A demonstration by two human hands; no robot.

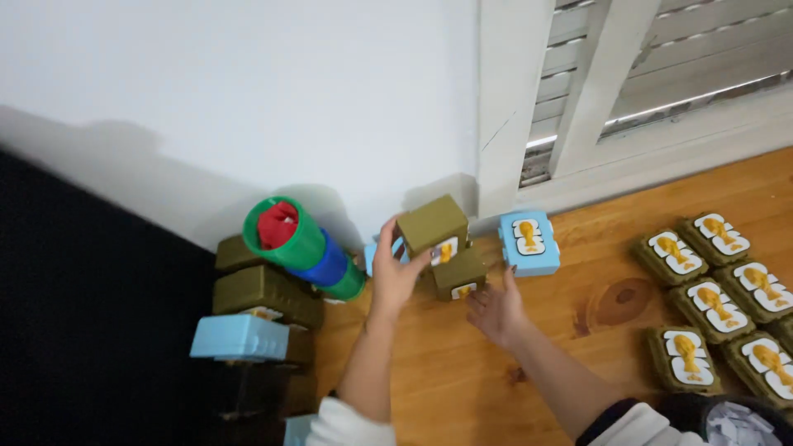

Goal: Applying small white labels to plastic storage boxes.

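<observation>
My left hand [395, 272] grips an olive-green toy block [431, 223] that rests tilted on top of a second olive block [459, 272] on the wooden floor [429, 363]. My right hand [494, 310] lies flat on the floor with fingers apart, touching the lower block's right side. A light-blue block [529, 242] with a white and gold picture on top sits just right of the stack, against the wall. A sliver of another blue block [371, 256] shows behind my left hand.
A green and blue tube [304, 248] with something red inside leans on a stack of olive blocks [264, 291] and one blue block [238, 337] at left. Several olive picture blocks [710, 306] lie in rows at right. White wall and shutter stand behind.
</observation>
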